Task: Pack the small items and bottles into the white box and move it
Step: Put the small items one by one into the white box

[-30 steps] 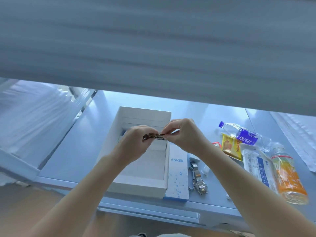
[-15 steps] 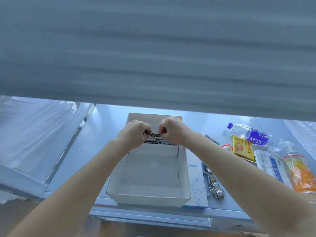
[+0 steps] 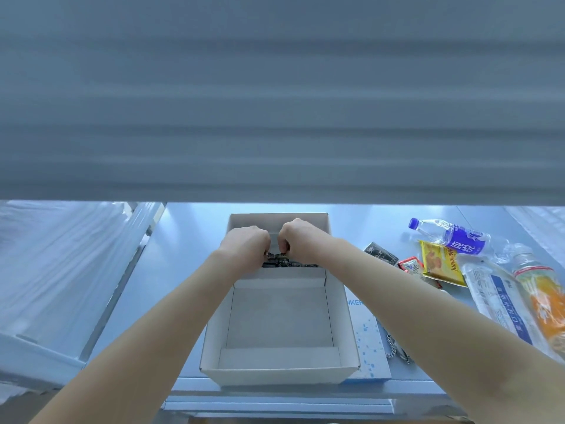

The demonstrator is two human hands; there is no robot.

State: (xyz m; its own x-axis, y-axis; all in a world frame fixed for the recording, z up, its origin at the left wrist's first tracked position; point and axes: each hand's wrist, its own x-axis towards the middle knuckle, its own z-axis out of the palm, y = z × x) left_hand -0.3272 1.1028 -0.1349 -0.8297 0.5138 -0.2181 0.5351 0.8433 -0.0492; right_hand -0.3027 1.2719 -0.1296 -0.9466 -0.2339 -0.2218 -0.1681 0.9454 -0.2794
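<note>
A dark chain [image 3: 276,256] is pinched between the left hand [image 3: 244,249] and the right hand [image 3: 298,240], fingers of both curled round it, over the far compartment of the box [image 3: 211,338]. More dark links [image 3: 293,265] are seen lying in that compartment, just behind the inner divider; whether they are part of the same chain cannot be told.

The near, larger compartment of the box is seen bare. At about 3 o'clock from the box, well apart from the hands, the unpacked things are spread on the table [image 3: 189,240]: a blue-labelled bottle [image 3: 452,238], a yellow packet [image 3: 440,266], a red sachet [image 3: 411,266], a dark packet [image 3: 380,254], a clear pouch [image 3: 501,304] and an orange bottle [image 3: 544,298]. A metal watch [image 3: 397,351] lies at 4 o'clock, partly hidden by the right forearm.

Several risks are judged likely. If the chain is released unevenly, an end could be left draped over the divider or wall. The far compartment looks narrow, so links could snag on its edge. The box sits near the table's front edge; a downward press there could tip it off. The bottles, lying on their sides, could be rolled away by a sweeping forearm.
</note>
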